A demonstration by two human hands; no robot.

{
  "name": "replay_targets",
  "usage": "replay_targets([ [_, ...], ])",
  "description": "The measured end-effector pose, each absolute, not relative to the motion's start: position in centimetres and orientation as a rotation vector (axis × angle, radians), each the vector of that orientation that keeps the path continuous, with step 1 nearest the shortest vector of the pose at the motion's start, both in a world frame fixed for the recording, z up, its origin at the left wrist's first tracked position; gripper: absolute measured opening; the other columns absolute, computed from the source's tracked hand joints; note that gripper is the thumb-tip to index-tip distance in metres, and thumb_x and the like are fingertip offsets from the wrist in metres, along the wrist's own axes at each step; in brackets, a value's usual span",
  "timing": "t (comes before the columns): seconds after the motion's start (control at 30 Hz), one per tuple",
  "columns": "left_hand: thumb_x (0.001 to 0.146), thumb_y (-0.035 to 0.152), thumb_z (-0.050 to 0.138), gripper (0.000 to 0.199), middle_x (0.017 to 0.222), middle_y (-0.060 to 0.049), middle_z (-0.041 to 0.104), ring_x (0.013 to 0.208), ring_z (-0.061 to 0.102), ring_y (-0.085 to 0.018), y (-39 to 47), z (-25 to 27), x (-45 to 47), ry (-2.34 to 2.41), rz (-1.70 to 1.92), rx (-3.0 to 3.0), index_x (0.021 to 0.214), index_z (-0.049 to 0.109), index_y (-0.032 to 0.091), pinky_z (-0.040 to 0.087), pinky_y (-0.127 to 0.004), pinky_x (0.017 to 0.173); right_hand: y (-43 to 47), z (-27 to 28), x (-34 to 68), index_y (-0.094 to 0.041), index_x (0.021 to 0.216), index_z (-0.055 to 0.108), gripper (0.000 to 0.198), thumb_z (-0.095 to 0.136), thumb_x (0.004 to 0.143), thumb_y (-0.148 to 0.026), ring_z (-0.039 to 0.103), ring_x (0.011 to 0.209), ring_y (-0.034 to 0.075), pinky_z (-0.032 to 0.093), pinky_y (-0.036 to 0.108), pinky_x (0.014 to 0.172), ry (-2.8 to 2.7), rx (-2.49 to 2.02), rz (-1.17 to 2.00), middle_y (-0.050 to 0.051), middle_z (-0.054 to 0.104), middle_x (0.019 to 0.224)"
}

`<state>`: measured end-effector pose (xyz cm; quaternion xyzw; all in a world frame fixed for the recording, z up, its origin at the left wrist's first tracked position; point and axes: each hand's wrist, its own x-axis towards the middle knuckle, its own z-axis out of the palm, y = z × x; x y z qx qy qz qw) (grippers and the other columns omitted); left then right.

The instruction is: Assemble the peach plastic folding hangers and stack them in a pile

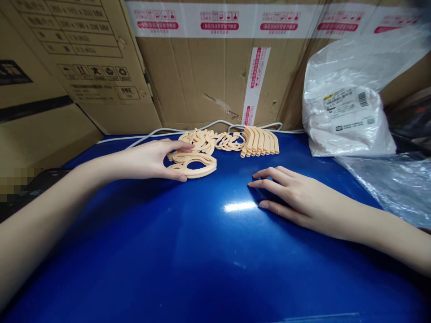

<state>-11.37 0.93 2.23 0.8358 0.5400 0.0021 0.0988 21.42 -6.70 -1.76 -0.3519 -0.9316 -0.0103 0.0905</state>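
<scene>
My left hand (155,158) is closed around the left end of a small stack of curved cream plastic pieces (205,170), thumb in front and fingers behind. The stack touches or sits just above the blue tabletop; I cannot tell which. They look like arms of folding hangers, and an oval gap shows between them. Just behind lies a loose pile of cream hooks and smaller parts (202,138). To its right, several curved cream arms (261,141) lie side by side in a neat row. My right hand (286,193) rests on the table with fingers apart, holding nothing.
Cardboard boxes (202,72) wall off the back and left of the blue table (188,251). A white cable (155,132) runs along the back edge. At the right stand a white plastic bag (346,103) with a label and a clear plastic sheet (393,184).
</scene>
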Motion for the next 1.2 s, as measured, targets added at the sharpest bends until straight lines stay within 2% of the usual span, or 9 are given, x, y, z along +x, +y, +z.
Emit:
replay_targets([
  [1.2,0.067,0.07,0.063,0.095,0.153,-0.005,0.038,0.136,0.04,-0.031,1.15,2.05,-11.31,1.576,0.019,2.493,0.148,0.036,0.027,0.031,-0.042,0.113,-6.71,-1.72,21.54,-0.018,0.129,0.054,0.041,0.037,0.1,-0.041,0.055,0.11,0.025,0.048,0.042,0.094,-2.793,-1.055,-0.048,0.013,0.053,0.126],
])
